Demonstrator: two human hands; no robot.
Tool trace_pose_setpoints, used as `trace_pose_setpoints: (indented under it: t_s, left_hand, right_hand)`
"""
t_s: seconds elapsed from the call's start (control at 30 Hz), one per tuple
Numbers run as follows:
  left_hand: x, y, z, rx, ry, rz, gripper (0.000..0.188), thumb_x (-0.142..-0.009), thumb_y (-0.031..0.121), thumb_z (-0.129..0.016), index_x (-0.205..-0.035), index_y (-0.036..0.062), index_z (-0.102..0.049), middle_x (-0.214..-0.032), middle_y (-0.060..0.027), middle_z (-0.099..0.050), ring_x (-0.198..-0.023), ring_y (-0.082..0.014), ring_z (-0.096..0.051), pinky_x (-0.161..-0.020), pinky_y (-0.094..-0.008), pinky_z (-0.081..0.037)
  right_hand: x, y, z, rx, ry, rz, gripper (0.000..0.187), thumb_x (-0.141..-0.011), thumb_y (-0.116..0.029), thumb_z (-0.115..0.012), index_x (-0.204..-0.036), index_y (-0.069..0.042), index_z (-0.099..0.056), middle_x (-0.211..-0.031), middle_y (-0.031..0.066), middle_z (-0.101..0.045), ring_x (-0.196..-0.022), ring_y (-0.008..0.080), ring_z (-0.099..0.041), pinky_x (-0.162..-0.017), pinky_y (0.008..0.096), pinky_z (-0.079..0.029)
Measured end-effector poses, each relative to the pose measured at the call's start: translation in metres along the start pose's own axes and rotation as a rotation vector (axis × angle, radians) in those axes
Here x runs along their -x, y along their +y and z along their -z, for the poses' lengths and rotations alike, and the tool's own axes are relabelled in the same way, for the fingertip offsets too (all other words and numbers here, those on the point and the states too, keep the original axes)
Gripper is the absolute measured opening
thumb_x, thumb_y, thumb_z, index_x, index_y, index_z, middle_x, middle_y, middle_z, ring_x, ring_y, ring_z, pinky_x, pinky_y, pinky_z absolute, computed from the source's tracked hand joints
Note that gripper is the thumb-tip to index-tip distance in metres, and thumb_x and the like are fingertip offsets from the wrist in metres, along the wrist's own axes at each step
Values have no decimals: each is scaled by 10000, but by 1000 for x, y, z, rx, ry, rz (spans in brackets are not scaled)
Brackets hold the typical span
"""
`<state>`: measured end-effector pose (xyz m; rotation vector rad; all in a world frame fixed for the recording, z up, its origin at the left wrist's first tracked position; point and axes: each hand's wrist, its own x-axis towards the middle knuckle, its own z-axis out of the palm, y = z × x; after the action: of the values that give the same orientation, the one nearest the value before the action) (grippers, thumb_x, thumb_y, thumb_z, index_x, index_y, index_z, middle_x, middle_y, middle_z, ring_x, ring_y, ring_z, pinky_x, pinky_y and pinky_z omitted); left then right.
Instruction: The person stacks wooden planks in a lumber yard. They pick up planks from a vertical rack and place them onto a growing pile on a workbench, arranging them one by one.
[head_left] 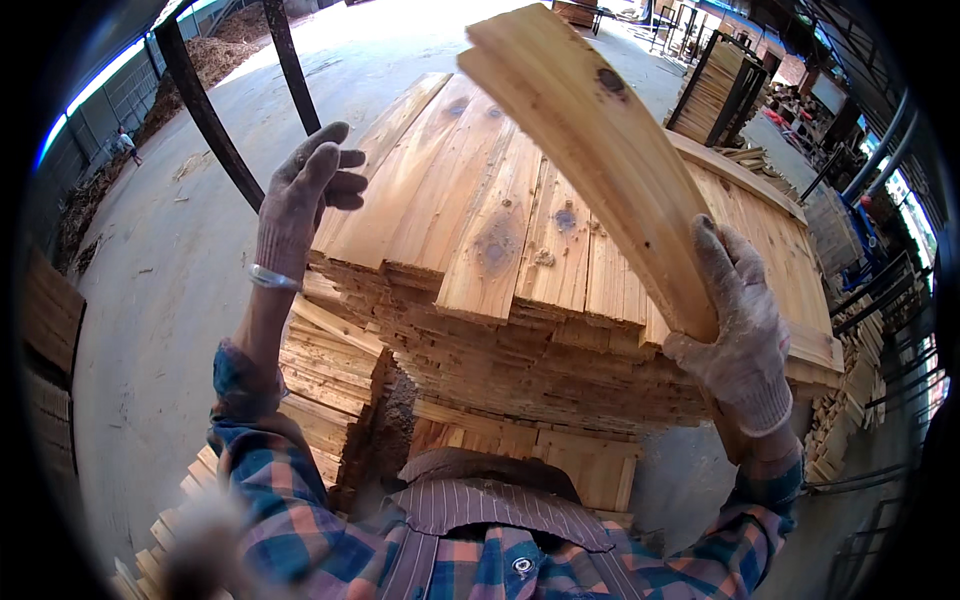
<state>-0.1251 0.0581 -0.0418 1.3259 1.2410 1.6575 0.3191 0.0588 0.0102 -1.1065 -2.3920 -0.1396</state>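
So, going left to right, you've got black posts (pixel 207 118) standing beyond the gloved left hand (pixel 312 185), which is up in the air with its fingers loosely curled and open, a silvery band (pixel 275 278) round the wrist. Then the middle's mostly a big stack (pixel 480 200) of boards with kinda ragged ends, and a long plank (pixel 600 165) slants above it, top end leaning left, while the gloved right hand (pixel 742 330) has its fingers clamped round the lower part.
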Motion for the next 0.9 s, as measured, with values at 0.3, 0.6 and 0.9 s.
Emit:
trace_pose_setpoints:
  t_s: [0.3,0.6,0.9]
  left_hand:
    - [176,-83,-24,728,88,257,717,-817,506,-679,-1318,62,-423,-1188,-150,-563,-951,-292,-633,-604,-366,-592]
    - [169,-80,-52,829,179,123,496,-948,370,-548,-1275,12,-444,-1166,-153,-579,-996,-275,-621,-774,-427,-574]
    - [158,-7,-46,633,93,-28,466,-908,219,-619,-1292,-8,-483,-1074,-162,-631,-914,-228,-645,-781,-360,-566]
  right_hand:
    - [24,-93,-96,347,130,660,635,-861,-156,-585,-1455,-251,-384,-1158,156,-518,-957,264,-538,-770,400,-455]
    - [6,-83,-111,493,175,658,670,-852,-145,-590,-1469,-248,-351,-1169,134,-499,-984,251,-530,-821,393,-443]
    - [-123,-93,-44,-79,-365,338,940,-619,-106,-747,-1452,-61,-313,-1278,198,-502,-1096,328,-549,-984,382,-483]
